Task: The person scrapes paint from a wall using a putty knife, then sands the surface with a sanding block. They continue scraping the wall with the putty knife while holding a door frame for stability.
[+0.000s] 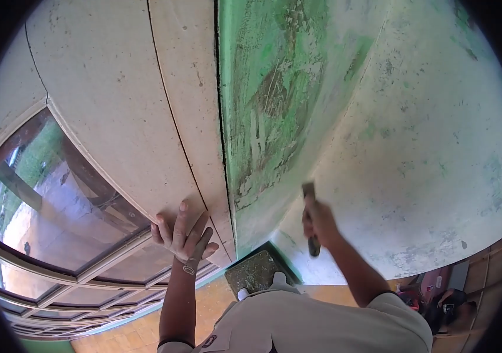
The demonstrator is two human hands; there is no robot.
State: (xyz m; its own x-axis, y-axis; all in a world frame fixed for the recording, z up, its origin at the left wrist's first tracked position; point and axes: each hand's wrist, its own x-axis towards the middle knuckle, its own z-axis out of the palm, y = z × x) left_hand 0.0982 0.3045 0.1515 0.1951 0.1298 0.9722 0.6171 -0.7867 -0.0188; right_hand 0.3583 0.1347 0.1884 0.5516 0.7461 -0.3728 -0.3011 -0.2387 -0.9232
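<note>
Right hand (320, 220) clenched round scraper (308, 191) at green wall (274, 88) — left hand (181, 235) splayed on frame (116, 117).

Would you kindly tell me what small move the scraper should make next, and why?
Probably stroke the scraper in the right hand up-left into the green patch: flaky paint covers it, while the wall beside the blade looks mostly bare. The left hand braces on the frame.

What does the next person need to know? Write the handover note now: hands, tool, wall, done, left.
Left hand: open, flat on the pale frame beside the window.
Right hand: closed on the scraper, blade up, at the wall.
Done: that wall is mostly bare, faint green traces.
Left: the green paint strip by the frame, only partly scraped.
</note>
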